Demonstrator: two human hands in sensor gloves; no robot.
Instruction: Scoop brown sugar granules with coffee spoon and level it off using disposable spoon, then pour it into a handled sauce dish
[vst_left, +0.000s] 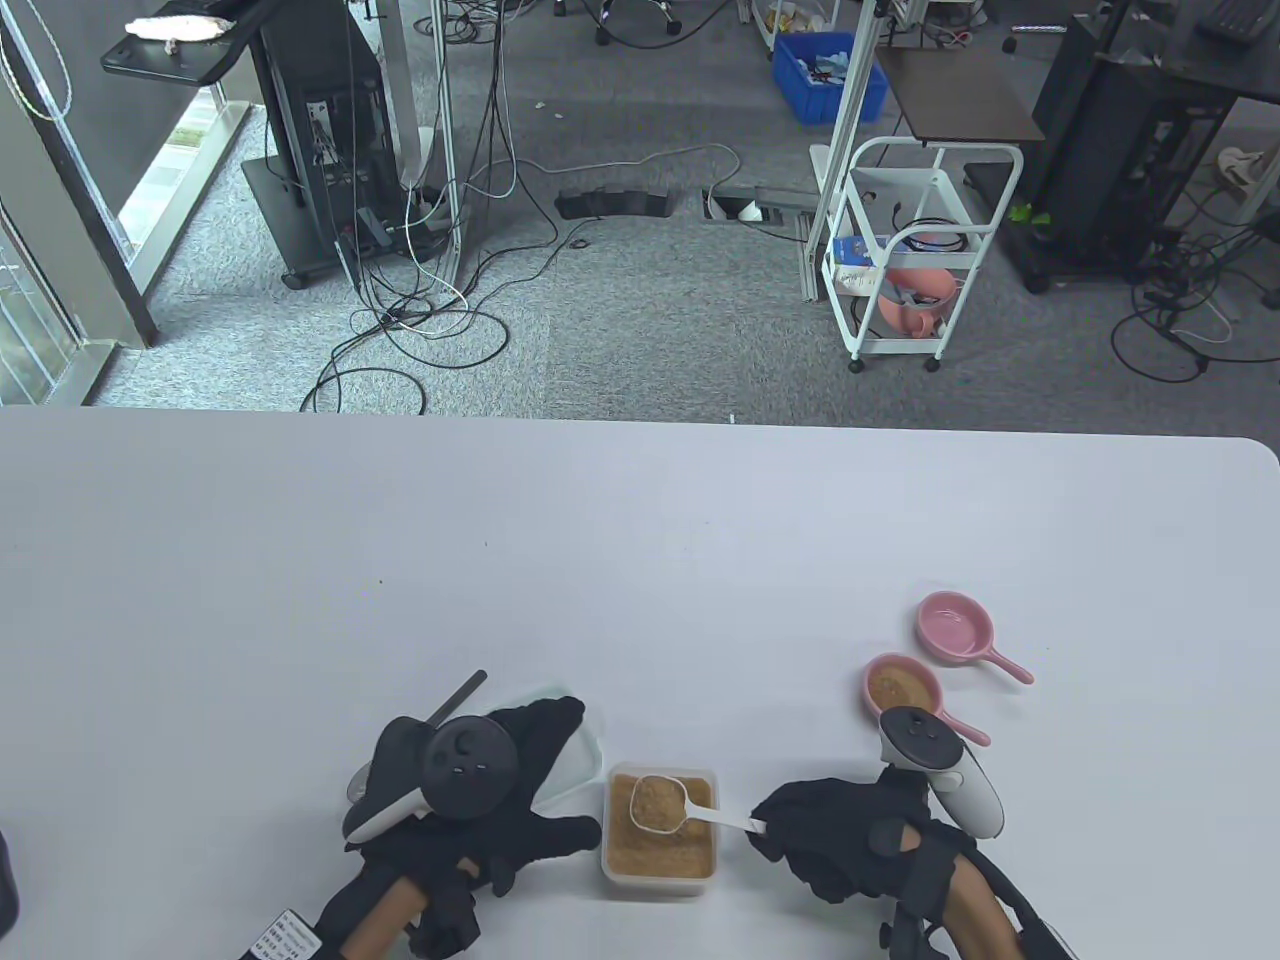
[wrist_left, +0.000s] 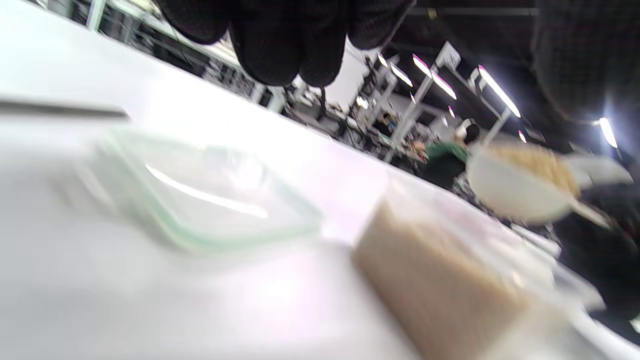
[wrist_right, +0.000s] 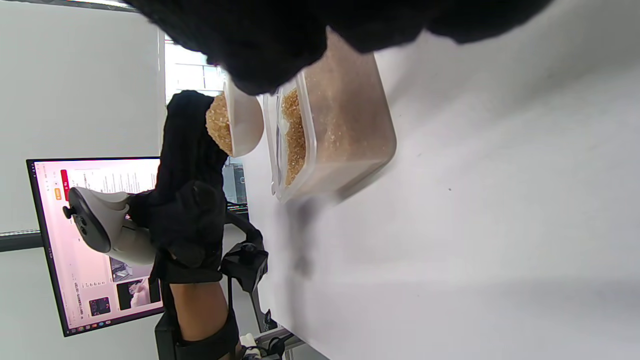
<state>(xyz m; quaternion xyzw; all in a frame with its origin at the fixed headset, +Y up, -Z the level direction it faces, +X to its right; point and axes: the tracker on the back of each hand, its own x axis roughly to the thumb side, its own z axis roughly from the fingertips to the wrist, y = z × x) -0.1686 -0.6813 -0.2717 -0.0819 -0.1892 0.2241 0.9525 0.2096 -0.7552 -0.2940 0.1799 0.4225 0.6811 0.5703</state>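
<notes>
A white spoon (vst_left: 658, 802) heaped with brown sugar hovers over the clear sugar container (vst_left: 612, 868). My right hand (vst_left: 800, 835) pinches the end of its handle. In the right wrist view the spoon (wrist_right: 239, 122) is beside the container (wrist_right: 345, 135), and the left wrist view shows the spoon (wrist_left: 520, 187) blurred. My left hand (vst_left: 530, 790) lies flat with spread fingers, holding nothing, partly over a clear lid (vst_left: 580, 755). A grey utensil handle (vst_left: 462, 693) sticks out from behind that hand. A pink handled sauce dish (vst_left: 902, 688) holds some sugar; a second pink dish (vst_left: 955, 626) is empty.
The two dishes stand to the right of the container, behind my right hand. In the left wrist view the lid (wrist_left: 200, 195) lies flat to the left of the container (wrist_left: 450, 285). A monitor (wrist_right: 100, 240) stands off the table's near side. A dark object (vst_left: 5, 890) is at the left edge.
</notes>
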